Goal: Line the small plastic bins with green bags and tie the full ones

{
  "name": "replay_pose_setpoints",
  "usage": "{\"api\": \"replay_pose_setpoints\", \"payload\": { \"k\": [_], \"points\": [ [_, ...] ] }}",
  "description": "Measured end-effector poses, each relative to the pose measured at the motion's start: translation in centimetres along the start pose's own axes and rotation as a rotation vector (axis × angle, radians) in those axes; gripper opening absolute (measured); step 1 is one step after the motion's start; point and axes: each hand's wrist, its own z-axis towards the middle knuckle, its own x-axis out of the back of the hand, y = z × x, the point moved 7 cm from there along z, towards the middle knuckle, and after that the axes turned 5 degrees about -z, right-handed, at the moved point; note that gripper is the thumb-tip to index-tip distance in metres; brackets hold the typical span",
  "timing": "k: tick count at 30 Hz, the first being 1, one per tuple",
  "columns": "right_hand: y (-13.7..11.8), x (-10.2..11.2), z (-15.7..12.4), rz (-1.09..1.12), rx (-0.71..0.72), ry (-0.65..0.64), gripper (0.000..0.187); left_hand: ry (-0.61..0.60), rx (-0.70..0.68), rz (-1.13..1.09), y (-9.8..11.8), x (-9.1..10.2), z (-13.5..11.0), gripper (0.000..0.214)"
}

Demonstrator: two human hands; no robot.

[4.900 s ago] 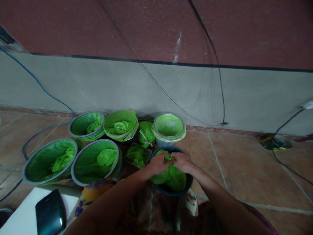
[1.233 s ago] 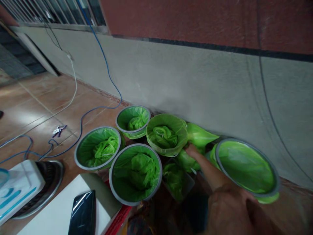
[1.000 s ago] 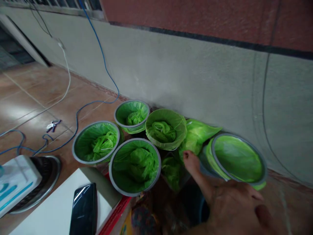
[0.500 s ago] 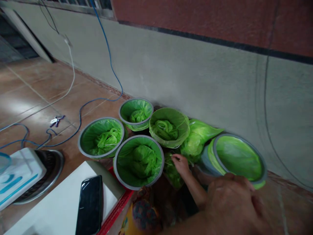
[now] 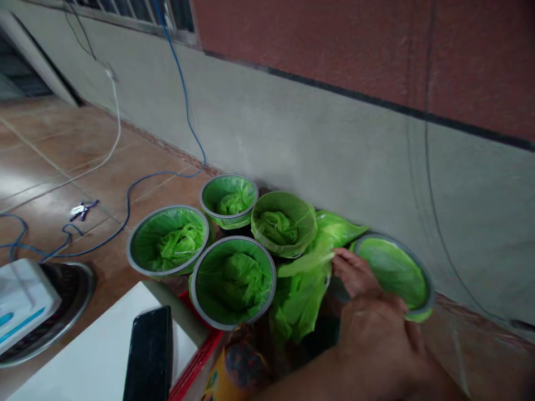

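My right hand (image 5: 355, 273) reaches left and pinches the top edge of a loose green plastic bag (image 5: 298, 301), which hangs stretched out below it. Nearer the camera and blurred, my left hand (image 5: 376, 340) curls its fingers over the near rim of a tilted grey bin with a green liner (image 5: 393, 270). Another green bag (image 5: 338, 228) lies against the wall behind my right hand.
Several green-lined bins with balled-up bags stand on the tiled floor by the wall: (image 5: 167, 245), (image 5: 228, 195), (image 5: 232, 281), (image 5: 283, 223). A black phone (image 5: 148, 356) lies on a white surface (image 5: 83, 367) over a red crate (image 5: 196, 362). A blue cable (image 5: 125, 203) trails at left.
My right hand has drawn back to the right from the pile between the bins and now holds a green bag pulled up and open. The view has swung left since the oldest frame.
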Motion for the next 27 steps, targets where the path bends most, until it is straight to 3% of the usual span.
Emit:
{"api": "replay_pose_setpoints", "payload": {
  "k": [2,7,10,13,15,19,22,24,27],
  "points": [
    [-1.1,1.1,-0.3,0.015,0.027,0.048,0.028,0.018,-0.012,0.069,0.1,0.5,0.1,0.033],
    [-4.6,5.0,-2.0,0.047,0.188,0.355,0.025,0.026,-0.04,0.235,-0.6,0.8,-0.1,0.034],
    [-6.3,6.0,-3.2,0.064,0.205,0.408,0.027,-0.021,-0.03,0.365,-1.1,0.4,-0.6,0.035],
    [-7.7,6.3,-4.4,0.05,0.231,0.371,0.025,-0.11,0.044,0.478,-1.8,-0.1,-1.0,0.032],
    [-8.3,6.5,-5.2,-0.017,0.225,0.363,0.026,-0.107,0.078,0.518,-2.0,0.1,-1.1,0.03],
    [-10.3,6.6,-6.5,-0.076,0.273,0.372,0.031,0.077,0.098,0.508,-1.8,2.1,-0.8,0.033],
    [-13.1,4.7,-7.7,-0.146,0.331,0.259,0.031,0.239,0.099,0.475,-1.3,4.0,-0.5,0.054],
    [-15.3,3.0,-8.8,-0.156,0.362,0.167,0.028,0.249,0.082,0.469,-1.1,4.5,-0.2,0.07],
    [-18.6,0.8,-10.8,-0.142,0.455,0.075,0.025,0.211,0.075,0.411,-1.4,5.1,0.7,0.048]
  ]
}}
